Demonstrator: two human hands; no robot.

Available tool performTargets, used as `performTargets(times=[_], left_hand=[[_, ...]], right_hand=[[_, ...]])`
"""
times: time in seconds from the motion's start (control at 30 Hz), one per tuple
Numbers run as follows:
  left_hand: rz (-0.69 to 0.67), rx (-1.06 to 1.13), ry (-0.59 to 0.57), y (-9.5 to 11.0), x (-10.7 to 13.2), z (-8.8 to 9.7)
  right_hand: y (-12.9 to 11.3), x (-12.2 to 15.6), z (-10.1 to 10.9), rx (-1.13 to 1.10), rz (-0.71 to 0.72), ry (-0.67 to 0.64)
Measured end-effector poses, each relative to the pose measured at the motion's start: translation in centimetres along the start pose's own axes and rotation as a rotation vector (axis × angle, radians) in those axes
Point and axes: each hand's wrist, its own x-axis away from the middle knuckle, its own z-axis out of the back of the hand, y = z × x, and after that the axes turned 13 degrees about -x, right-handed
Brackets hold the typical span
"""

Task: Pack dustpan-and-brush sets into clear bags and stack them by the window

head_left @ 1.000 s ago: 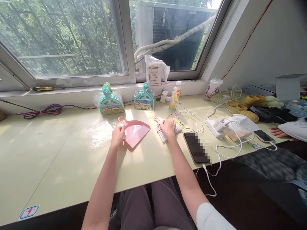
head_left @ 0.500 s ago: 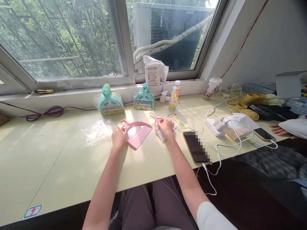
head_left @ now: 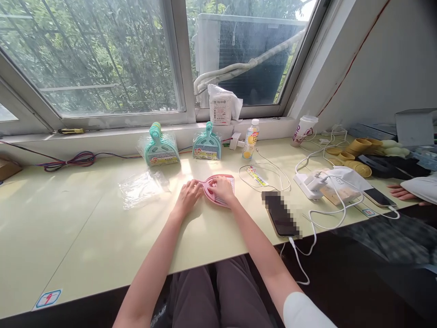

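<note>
A small pink dustpan (head_left: 209, 190) lies on the pale yellow table (head_left: 102, 228) with a pink hand brush (head_left: 228, 184) laid into it. My left hand (head_left: 188, 196) grips the handle end of the dustpan. Over the brush, my right hand (head_left: 222, 188) presses it down into the pan with bent fingers. An empty clear plastic bag (head_left: 141, 187) lies just left of my hands.
Two packs of teal dustpan sets (head_left: 161, 148) (head_left: 206, 146) stand by the window sill. A drink bottle (head_left: 250, 139), a paper label (head_left: 255, 175), white cables, a phone (head_left: 280, 215) and a charger block (head_left: 312, 184) lie to the right. Another person's hand (head_left: 399, 192) rests at the far right.
The brush and the dustpan lay apart, one under each hand. My hands have brought them together, and the brush now sits inside the pan.
</note>
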Motion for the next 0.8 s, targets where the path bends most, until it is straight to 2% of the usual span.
performTargets(times=[0.1, 0.2, 0.4, 0.63, 0.8], left_hand=[[-0.037, -0.011, 0.034, -1.0, 0.1, -0.1], [-0.09, -0.033, -0.017, -1.2, 0.1, -0.3], [0.007, -0.048, -0.102, -0.9, -0.3, -0.8], [0.025, -0.035, -0.144, -0.9, -0.5, -0.9], [0.015, -0.107, -0.184, -0.4, -0.7, -0.9]], right_hand=[[0.0, -0.1, 0.1, -0.033, 0.015, -0.025], [-0.1, -0.1, -0.4, -0.063, 0.049, -0.06], [0.4, -0.3, -1.2, -0.133, 0.049, -0.038], [0.5, -0.6, -1.0, -0.14, 0.011, -0.072], [0.2, -0.8, -0.7, -0.128, -0.015, -0.097]])
